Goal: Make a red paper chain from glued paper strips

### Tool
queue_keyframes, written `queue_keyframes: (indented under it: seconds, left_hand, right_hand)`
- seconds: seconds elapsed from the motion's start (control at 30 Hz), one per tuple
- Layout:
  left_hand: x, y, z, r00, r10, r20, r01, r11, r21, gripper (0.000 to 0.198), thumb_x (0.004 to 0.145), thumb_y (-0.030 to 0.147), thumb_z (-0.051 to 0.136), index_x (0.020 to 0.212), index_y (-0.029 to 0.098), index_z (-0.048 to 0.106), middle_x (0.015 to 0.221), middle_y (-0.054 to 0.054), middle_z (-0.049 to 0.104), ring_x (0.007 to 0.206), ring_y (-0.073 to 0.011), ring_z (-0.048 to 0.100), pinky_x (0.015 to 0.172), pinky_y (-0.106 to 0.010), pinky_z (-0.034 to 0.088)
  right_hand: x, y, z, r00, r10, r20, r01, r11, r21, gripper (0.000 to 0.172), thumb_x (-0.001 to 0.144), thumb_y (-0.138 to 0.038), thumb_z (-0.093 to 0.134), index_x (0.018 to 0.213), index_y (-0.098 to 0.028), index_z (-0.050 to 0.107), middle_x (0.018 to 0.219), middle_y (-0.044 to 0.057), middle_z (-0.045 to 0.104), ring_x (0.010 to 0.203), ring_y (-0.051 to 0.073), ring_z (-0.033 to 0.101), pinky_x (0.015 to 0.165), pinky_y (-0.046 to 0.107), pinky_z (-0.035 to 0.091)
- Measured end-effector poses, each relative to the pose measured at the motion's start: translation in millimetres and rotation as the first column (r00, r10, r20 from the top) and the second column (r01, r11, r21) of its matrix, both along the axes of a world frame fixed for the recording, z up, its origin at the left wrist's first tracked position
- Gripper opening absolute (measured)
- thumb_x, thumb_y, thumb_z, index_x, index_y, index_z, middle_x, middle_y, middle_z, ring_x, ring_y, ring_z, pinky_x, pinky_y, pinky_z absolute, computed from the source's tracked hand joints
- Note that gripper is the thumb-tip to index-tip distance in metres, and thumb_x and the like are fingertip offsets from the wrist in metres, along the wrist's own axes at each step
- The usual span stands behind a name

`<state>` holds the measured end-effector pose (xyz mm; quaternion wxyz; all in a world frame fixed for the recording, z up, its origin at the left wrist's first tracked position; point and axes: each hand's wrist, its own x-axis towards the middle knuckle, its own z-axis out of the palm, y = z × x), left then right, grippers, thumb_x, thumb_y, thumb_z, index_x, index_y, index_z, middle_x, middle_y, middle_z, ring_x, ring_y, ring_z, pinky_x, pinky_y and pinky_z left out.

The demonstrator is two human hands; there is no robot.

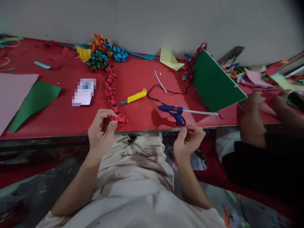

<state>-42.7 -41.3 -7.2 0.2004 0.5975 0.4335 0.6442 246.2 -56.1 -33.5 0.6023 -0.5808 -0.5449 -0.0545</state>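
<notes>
My left hand (101, 131) is closed at the table's front edge, thumb and fingers pinching the end of a red paper chain (110, 87). The chain runs back to a heap of orange, blue and green paper links. My right hand (189, 142) is at the edge too, fingers curled in a pinch; what they hold, if anything, I cannot make out. Just beyond its fingertips lies a blue hot glue gun (171, 110), a clear glue stick (200, 111) sticking out of its back. A yellow utility knife (135, 97) rests between the chain and the glue gun.
A phone (84, 91) lies left of the chain, past it green paper (35, 103) and pink paper (14, 95). The black cord (177, 93) loops behind the glue gun. A green board (215, 84) leans at right, beside a co-worker's hands (255, 103).
</notes>
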Motion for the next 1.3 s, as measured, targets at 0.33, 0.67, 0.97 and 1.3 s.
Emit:
queue_keyframes:
  seconds: [0.33, 0.67, 0.97, 1.3]
  left_hand:
    - [5.6, -1.0, 3.5, 0.998, -0.04, -0.038, 0.042, 0.997, 0.066, 0.023, 0.103, 0.044, 0.059, 0.102, 0.021, 0.064, 0.098, -0.007, 0.062, 0.09, -0.0176, 0.063, 0.076, -0.03, 0.053]
    - [3.7, -4.8, 6.3, 0.996, -0.06, -0.063, 0.068, 0.988, 0.139, 0.016, 0.103, 0.036, 0.062, 0.103, 0.02, 0.065, 0.097, -0.007, 0.064, 0.089, -0.017, 0.062, 0.077, -0.032, 0.05]
    - [4.1, -8.3, 9.5, 0.997, -0.04, -0.064, 0.049, 0.99, 0.132, 0.021, 0.102, 0.042, 0.062, 0.1, 0.022, 0.067, 0.094, -0.007, 0.066, 0.085, -0.0178, 0.063, 0.073, -0.033, 0.052]
    - [7.0, -10.0, 9.9, 0.997, -0.052, -0.052, 0.059, 0.989, 0.134, 0.019, 0.103, 0.04, 0.062, 0.101, 0.022, 0.068, 0.094, -0.007, 0.065, 0.085, -0.0183, 0.063, 0.072, -0.033, 0.052]
  right_hand:
    - [52.8, 82.4, 29.1, 0.803, 0.563, 0.193, -0.296, 0.659, -0.692, 0.033, 0.093, -0.05, 0.064, 0.1, -0.018, 0.071, 0.099, 0.012, 0.072, 0.094, 0.03, 0.066, 0.085, 0.044, 0.052]
    - [-16.4, 17.5, 104.1, 0.526, 0.82, 0.225, -0.709, 0.569, -0.418, 0.018, 0.093, -0.038, 0.071, 0.088, -0.024, 0.06, 0.081, 0.0, 0.06, 0.073, 0.018, 0.055, 0.068, 0.035, 0.041]
    - [-34.9, 24.2, 109.9, 0.407, 0.805, 0.431, -0.675, 0.583, -0.452, 0.024, 0.099, -0.041, 0.066, 0.086, -0.023, 0.056, 0.074, -0.001, 0.061, 0.068, 0.016, 0.054, 0.066, 0.036, 0.035]
    - [-34.9, 25.5, 106.9, 0.409, 0.78, 0.473, -0.648, 0.614, -0.452, 0.029, 0.101, -0.044, 0.06, 0.082, -0.023, 0.052, 0.072, 0.0, 0.062, 0.065, 0.017, 0.054, 0.065, 0.038, 0.032]
